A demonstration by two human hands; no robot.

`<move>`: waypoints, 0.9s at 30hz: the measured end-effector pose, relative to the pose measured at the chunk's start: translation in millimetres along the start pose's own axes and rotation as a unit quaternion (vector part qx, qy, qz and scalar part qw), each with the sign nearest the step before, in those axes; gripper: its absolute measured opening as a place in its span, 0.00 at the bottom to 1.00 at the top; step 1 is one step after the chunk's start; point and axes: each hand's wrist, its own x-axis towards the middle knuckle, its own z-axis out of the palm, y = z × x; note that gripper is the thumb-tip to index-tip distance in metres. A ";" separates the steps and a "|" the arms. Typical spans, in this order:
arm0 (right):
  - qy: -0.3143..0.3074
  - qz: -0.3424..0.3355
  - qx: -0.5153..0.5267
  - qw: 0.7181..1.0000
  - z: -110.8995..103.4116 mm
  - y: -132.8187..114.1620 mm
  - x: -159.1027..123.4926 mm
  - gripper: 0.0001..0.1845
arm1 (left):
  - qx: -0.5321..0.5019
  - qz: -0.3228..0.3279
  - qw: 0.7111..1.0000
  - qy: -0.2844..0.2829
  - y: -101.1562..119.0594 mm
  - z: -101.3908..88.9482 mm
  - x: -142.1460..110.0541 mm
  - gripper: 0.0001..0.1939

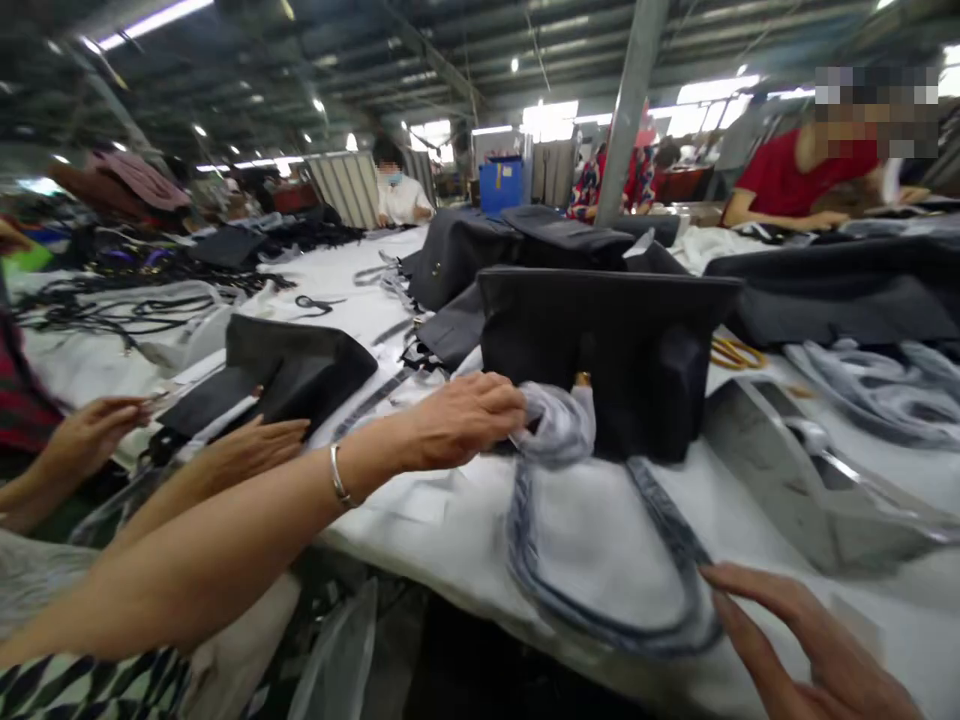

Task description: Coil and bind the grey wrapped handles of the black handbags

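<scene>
My left hand [480, 412], with a silver bangle at the wrist, reaches across to the middle of the table. Its fingers are closed on the edge of a bundle of clear plastic wrap [559, 425] in front of an upright black bag [607, 350]. A dark bag strap [600, 625] in clear plastic curves in a U below the bag. At its right side, my right hand [802, 640] pinches the strap's outer edge between thumb and index finger. A gold-coloured metal piece [583, 380] shows beside the plastic bundle.
Left of me, a co-worker's hands [247, 450] work at another black bag [292, 370]. A grey box-like piece [817, 480] and coiled plastic-wrapped straps [885, 390] lie at right. Small scissors [319, 304] and yellow-handled scissors [739, 353] rest farther back. The table edge is close.
</scene>
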 end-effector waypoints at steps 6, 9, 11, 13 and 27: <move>-0.026 -0.013 -0.033 0.999 -21.6 -2.9 -12.0 0.07 | -0.018 0.177 0.981 -0.081 91.2 31.4 41.4 0.09; -0.037 -0.030 -0.036 0.998 -29.7 2.4 -22.5 0.09 | -0.054 0.132 0.983 -0.114 102.9 50.1 48.2 0.08; -0.054 -0.052 -0.031 0.997 -32.4 4.4 -27.1 0.11 | -0.093 0.093 0.982 -0.134 108.3 53.9 47.1 0.08; -0.070 -0.067 -0.027 0.995 -31.3 5.7 -27.7 0.12 | -0.123 0.068 0.979 -0.149 113.9 51.4 44.1 0.07; -0.115 -0.079 -0.036 0.990 -10.8 9.5 -27.7 0.14 | -0.081 -0.112 0.977 -0.161 163.8 40.2 63.8 0.17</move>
